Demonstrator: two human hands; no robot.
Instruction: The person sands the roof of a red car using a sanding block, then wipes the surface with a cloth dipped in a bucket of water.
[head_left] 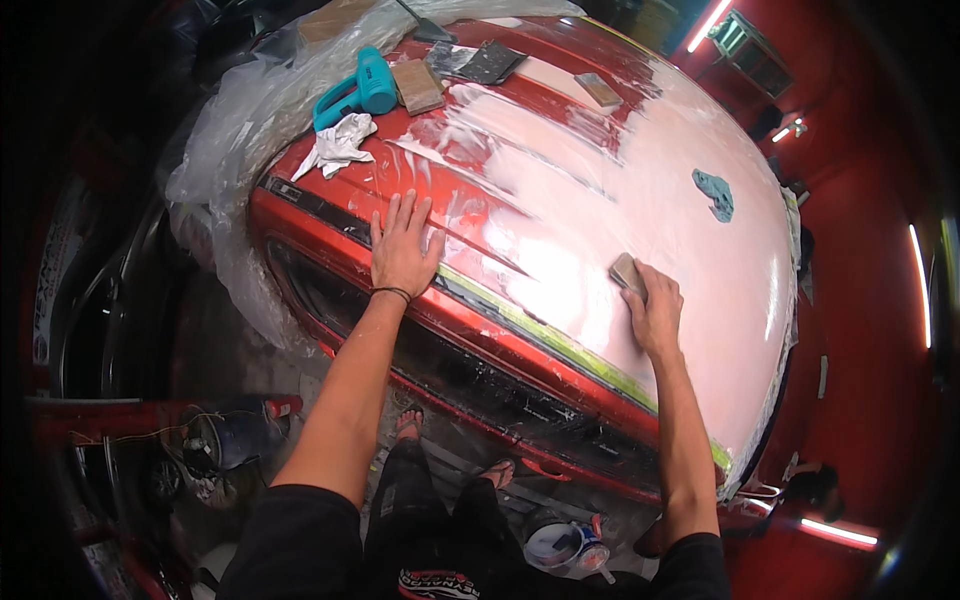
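A red car roof (400,165) spreads out before me, its right part coated in smooth pale pink filler (700,270). My right hand (657,308) grips a small brown sanding block (627,272) against the pink surface. Flat on the red panel near the roof's edge rests my left hand (404,245), fingers spread and holding nothing. Yellow-green masking tape (560,345) runs along the roof edge between and below my hands. Whitish smears streak the red paint beyond my left hand.
Toward the far left lie a crumpled white cloth (340,146), a teal heat gun (368,85), a brown block (417,86) and dark sheets (490,62). Another block (598,90) sits farther right, near a blue-grey cloth (713,195). Plastic sheeting (225,150) drapes the left end. Buckets (555,545) stand below.
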